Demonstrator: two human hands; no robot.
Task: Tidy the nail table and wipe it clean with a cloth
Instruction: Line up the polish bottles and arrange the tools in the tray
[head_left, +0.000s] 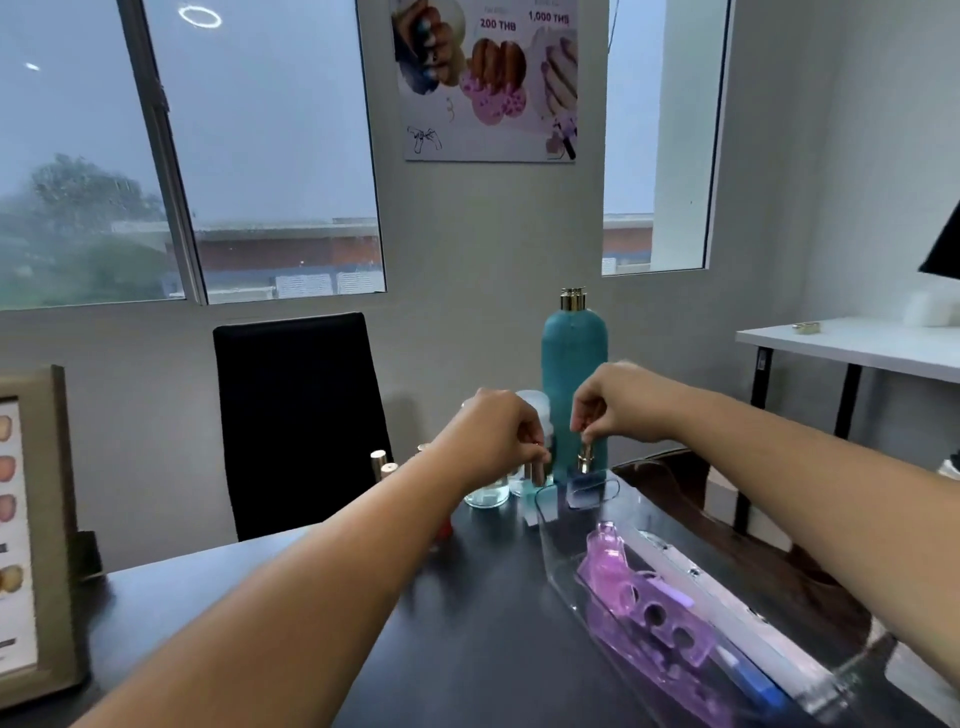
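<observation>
My left hand (498, 431) grips the gold cap of a pale blue nail polish bottle (543, 499) at the far end of a clear plastic tray (566, 587). My right hand (618, 402) pinches the gold cap of a darker blue polish bottle (586, 488), held over the same end of the tray. The tray lies on the dark nail table (467, 649) and holds a pink-purple plastic holder (644, 603), a long white bar (727, 608) and a blue-tipped tool (753, 686). No cloth is in view.
A tall teal pump bottle (574, 374) stands behind my hands beside clear glass bottles (488, 491). More gold-capped polishes (382, 465) stand at the far edge, and a red one (444, 530) shows under my left forearm. A black chair (296, 415), framed nail chart (31, 540) and white side table (852, 345) surround it.
</observation>
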